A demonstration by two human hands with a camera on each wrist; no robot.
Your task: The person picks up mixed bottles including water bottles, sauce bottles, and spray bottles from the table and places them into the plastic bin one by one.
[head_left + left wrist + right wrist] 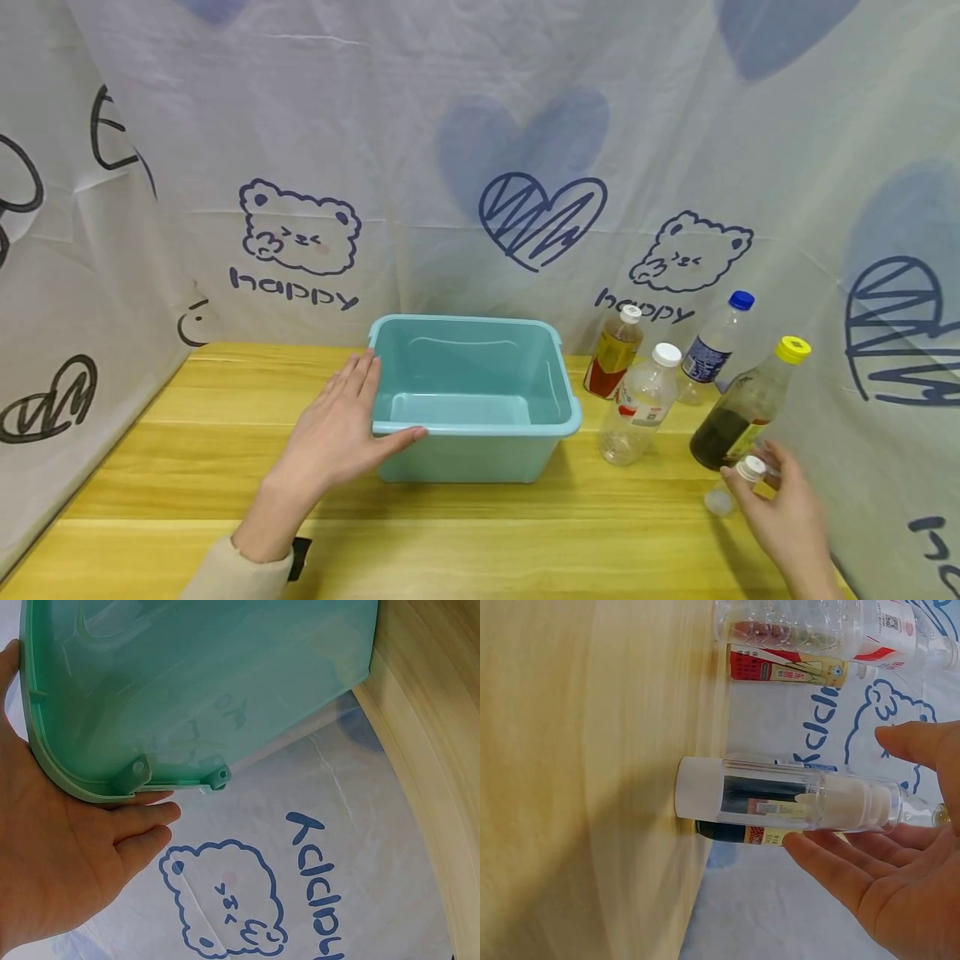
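Observation:
A teal plastic bin stands on the wooden table. My left hand rests against its near left corner, fingers straight along the left side and thumb stretched over the front rim; the left wrist view shows the hand touching the bin's outside. At the right, my right hand is around a small clear bottle with a white top. In the right wrist view this bottle stands upright on the table; the thumb is apart from it and the fingers extend beside it.
Right of the bin stand a clear bottle with a white cap, a red-and-yellow labelled bottle, a blue-capped bottle and a yellow-capped bottle of dark liquid. A printed curtain hangs behind the table.

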